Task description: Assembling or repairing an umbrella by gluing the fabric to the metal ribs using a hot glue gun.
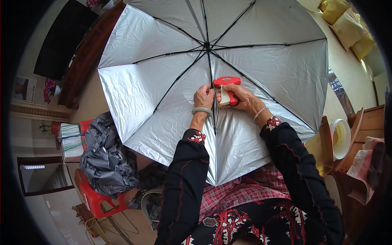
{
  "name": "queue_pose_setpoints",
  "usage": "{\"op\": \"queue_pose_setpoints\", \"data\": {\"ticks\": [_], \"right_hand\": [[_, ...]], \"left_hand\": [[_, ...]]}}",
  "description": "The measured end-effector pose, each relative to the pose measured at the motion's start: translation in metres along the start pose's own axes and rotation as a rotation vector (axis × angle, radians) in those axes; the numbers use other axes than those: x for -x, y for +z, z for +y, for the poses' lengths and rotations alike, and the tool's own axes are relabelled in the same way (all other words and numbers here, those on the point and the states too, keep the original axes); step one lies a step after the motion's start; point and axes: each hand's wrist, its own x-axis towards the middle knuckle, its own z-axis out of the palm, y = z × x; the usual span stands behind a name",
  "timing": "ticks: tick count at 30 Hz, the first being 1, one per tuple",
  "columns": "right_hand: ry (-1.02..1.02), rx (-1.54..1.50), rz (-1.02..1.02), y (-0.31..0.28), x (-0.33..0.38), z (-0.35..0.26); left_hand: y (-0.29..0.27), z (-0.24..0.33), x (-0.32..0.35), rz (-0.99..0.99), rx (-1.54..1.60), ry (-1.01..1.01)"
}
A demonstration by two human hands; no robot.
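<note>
An opened umbrella (134,106) with a silvery inner face and black ribs spreads over my lap, its underside toward me. The ribs meet at a black hub (207,45) above my hands. My left hand (203,98) has its fingers pinched on the black rib (210,67) that runs down from the hub. My right hand (244,98) is closed around a red hand tool (227,81) with a cream lever. The tool's front end is right beside that rib and my left fingertips; whether it touches the rib, I cannot tell.
Crumpled dark grey fabric (108,157) lies on a red plastic stool (98,202) at the left. A white bucket (341,139) stands by wooden furniture (365,130) on the right. Yellow bags (347,28) sit at the far right. A bin (146,206) is near my left arm.
</note>
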Motion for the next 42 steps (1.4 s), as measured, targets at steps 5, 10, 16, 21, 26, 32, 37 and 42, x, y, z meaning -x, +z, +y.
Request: {"op": "queue_pose_setpoints", "data": {"ticks": [5, 10, 16, 21, 26, 32, 37, 42], "right_hand": [[0.065, 0.151, 0.1, 0.005, -0.003, -0.01], [0.04, 0.307, 0.15, -0.002, -0.011, -0.007], [0.022, 0.303, 0.098, -0.01, -0.002, -0.009], [-0.088, 0.328, 0.121, 0.005, 0.038, -0.031], [-0.337, 0.442, 0.208, -0.009, 0.035, -0.053], [-0.329, 0.294, 0.355, 0.009, 0.012, 0.01], [-0.287, 0.354, 0.486, 0.027, -0.008, 0.029], [-0.184, 0.406, 0.384, 0.028, -0.004, 0.029]], "left_hand": [[-0.001, 0.003, 0.002, -0.004, 0.001, 0.002], [0.0, 0.0, 0.001, -0.012, 0.036, -0.019], [0.007, -0.002, 0.002, 0.063, 0.019, -0.004], [-0.001, -0.006, -0.004, 0.019, -0.009, 0.102], [-0.045, -0.006, -0.031, -0.129, -0.408, 0.289], [-0.046, -0.007, -0.04, 0.227, -0.593, 0.251], [-0.009, -0.009, -0.013, -0.088, -0.083, -0.067], [-0.005, -0.004, 0.004, -0.033, 0.004, -0.064]]}}
